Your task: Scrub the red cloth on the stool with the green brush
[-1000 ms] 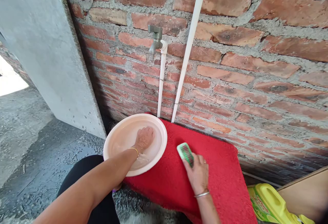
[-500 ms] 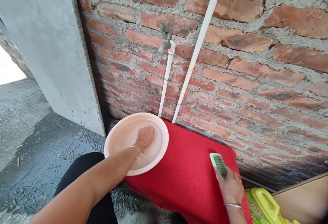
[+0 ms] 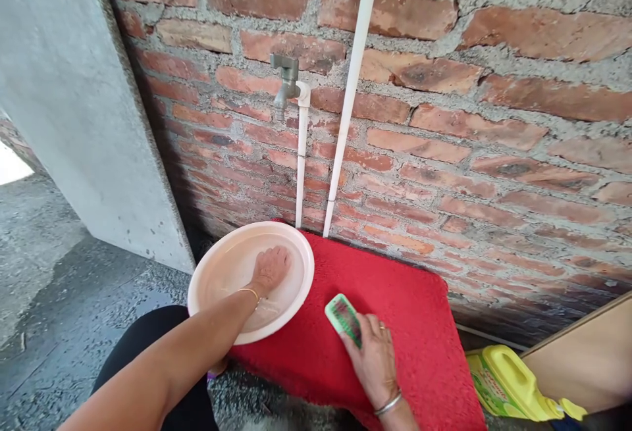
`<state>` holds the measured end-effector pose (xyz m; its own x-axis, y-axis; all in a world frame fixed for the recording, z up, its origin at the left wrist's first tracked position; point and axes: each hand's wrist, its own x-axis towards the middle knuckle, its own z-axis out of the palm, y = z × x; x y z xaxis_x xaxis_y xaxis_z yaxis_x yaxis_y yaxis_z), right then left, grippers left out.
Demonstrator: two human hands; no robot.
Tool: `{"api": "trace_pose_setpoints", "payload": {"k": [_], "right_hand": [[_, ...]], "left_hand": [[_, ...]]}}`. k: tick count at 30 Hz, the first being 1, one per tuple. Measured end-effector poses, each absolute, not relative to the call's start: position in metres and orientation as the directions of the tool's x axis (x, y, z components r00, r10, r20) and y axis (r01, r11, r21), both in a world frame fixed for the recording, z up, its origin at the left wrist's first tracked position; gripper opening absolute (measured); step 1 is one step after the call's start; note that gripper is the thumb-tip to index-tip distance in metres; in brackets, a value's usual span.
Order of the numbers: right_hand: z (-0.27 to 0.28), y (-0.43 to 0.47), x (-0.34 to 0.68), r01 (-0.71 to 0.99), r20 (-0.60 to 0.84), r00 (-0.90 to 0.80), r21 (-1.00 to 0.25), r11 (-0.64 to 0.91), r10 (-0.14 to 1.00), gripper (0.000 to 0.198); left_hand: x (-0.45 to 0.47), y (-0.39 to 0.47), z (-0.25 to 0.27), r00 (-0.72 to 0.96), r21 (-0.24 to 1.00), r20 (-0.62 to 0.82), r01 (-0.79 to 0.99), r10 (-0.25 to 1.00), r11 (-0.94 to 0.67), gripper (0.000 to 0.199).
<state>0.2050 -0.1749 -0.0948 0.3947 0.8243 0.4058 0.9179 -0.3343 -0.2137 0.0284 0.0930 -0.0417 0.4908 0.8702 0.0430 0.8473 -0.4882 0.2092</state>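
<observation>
- So the right hand (image 3: 372, 358) has its fingers wrapped around a pale green oblong brush (image 3: 342, 319) with a dark red and green middle. It's over the middle of the table, covered in fuzzy bright red cloth (image 3: 424, 345); can't tell if the brush is actually touching down.
- The left hand (image 3: 271, 266) is down in a round pale pink basin (image 3: 307, 279), fingers curled in cloudy-looking water. Can't tell if it's gripping anything in there.
- Edges: the basin sits at the table's left end, with red showing behind and in front of its rim. The table's back edge runs right along a rough red brick wall (image 3: 444, 174).
- Room: there's a strip of red between basin and brush, and a wider stretch from the right hand to the table's right edge.
- Counts: two hands, one basin, one brush, one grey tap (image 3: 286, 79), and two white round pipes, a short one (image 3: 301, 168) feeding the tap and a long one (image 3: 350, 89) beside it.
- One yellow plastic jug (image 3: 508, 378) with a moulded handle lies just off the right edge, next to a tan flat board (image 3: 582, 358).
- Textures: smooth grey slab (image 3: 89, 122) leaning left, wet grey concrete floor (image 3: 99, 319) below it.
</observation>
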Motion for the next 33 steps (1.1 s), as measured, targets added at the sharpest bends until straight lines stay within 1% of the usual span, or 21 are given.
{"api": "trace_pose_setpoints", "payload": {"k": [2, 4, 7, 9, 11, 14, 16, 17, 19, 21, 23, 24, 26, 28, 30, 33], "right_hand": [[-0.096, -0.169, 0.185, 0.939, 0.397, 0.338, -0.197, -0.281, 0.853, 0.047], [-0.097, -0.169, 0.186, 0.942, 0.395, 0.332, -0.195, -0.274, 0.857, 0.046], [-0.096, -0.179, 0.223, 0.916, 0.408, 0.401, -0.186, -0.356, 0.820, 0.054], [-0.095, -0.192, 0.260, 0.871, 0.424, 0.484, -0.153, -0.466, 0.765, 0.065], [-0.093, -0.208, 0.296, 0.792, 0.434, 0.582, -0.108, -0.602, 0.688, 0.075], [-0.091, -0.235, 0.333, 0.616, 0.438, 0.725, -0.065, -0.785, 0.532, 0.081], [-0.090, -0.249, 0.345, 0.517, 0.434, 0.785, -0.067, -0.853, 0.442, 0.082], [-0.090, -0.254, 0.349, 0.490, 0.429, 0.802, -0.076, -0.868, 0.415, 0.084], [-0.088, -0.256, 0.349, 0.489, 0.423, 0.813, -0.122, -0.864, 0.400, 0.088], [-0.087, -0.250, 0.342, 0.552, 0.426, 0.794, -0.205, -0.808, 0.434, 0.089], [-0.087, -0.237, 0.325, 0.659, 0.440, 0.735, -0.281, -0.698, 0.516, 0.087], [-0.087, -0.229, 0.313, 0.718, 0.447, 0.687, -0.299, -0.629, 0.572, 0.085], [-0.088, -0.214, 0.286, 0.813, 0.455, 0.581, -0.295, -0.501, 0.675, 0.077], [-0.090, -0.202, 0.258, 0.872, 0.452, 0.488, -0.276, -0.404, 0.746, 0.066], [-0.092, -0.196, 0.237, 0.901, 0.444, 0.429, -0.269, -0.340, 0.787, 0.058], [-0.096, -0.197, 0.230, 0.909, 0.438, 0.409, -0.268, -0.318, 0.801, 0.055]], "left_hand": [[0.028, 0.093, -0.041, 0.490, 0.208, 0.046, 0.847, 0.870, -0.489, 0.033], [0.028, 0.093, -0.041, 0.491, 0.210, 0.052, 0.846, 0.870, -0.490, 0.033], [0.028, 0.093, -0.042, 0.490, 0.223, 0.062, 0.842, 0.870, -0.490, 0.033], [0.027, 0.093, -0.042, 0.486, 0.235, 0.067, 0.841, 0.871, -0.487, 0.033], [0.027, 0.093, -0.042, 0.479, 0.244, 0.072, 0.842, 0.875, -0.481, 0.033], [0.026, 0.092, -0.041, 0.468, 0.266, 0.077, 0.842, 0.880, -0.470, 0.032], [0.025, 0.092, -0.040, 0.465, 0.283, 0.078, 0.838, 0.882, -0.467, 0.033], [0.025, 0.092, -0.039, 0.466, 0.290, 0.078, 0.835, 0.881, -0.467, 0.033], [0.025, 0.091, -0.038, 0.471, 0.300, 0.075, 0.830, 0.879, -0.470, 0.033], [0.025, 0.091, -0.038, 0.472, 0.304, 0.069, 0.829, 0.879, -0.469, 0.033], [0.025, 0.091, -0.037, 0.472, 0.306, 0.060, 0.830, 0.880, -0.466, 0.033], [0.025, 0.091, -0.037, 0.472, 0.307, 0.054, 0.831, 0.880, -0.465, 0.033], [0.025, 0.091, -0.036, 0.477, 0.311, 0.044, 0.828, 0.878, -0.466, 0.033], [0.025, 0.090, -0.036, 0.490, 0.316, 0.040, 0.820, 0.871, -0.477, 0.033], [0.025, 0.090, -0.036, 0.503, 0.317, 0.039, 0.813, 0.863, -0.488, 0.033], [0.025, 0.091, -0.037, 0.496, 0.299, 0.048, 0.821, 0.867, -0.486, 0.032]]}}
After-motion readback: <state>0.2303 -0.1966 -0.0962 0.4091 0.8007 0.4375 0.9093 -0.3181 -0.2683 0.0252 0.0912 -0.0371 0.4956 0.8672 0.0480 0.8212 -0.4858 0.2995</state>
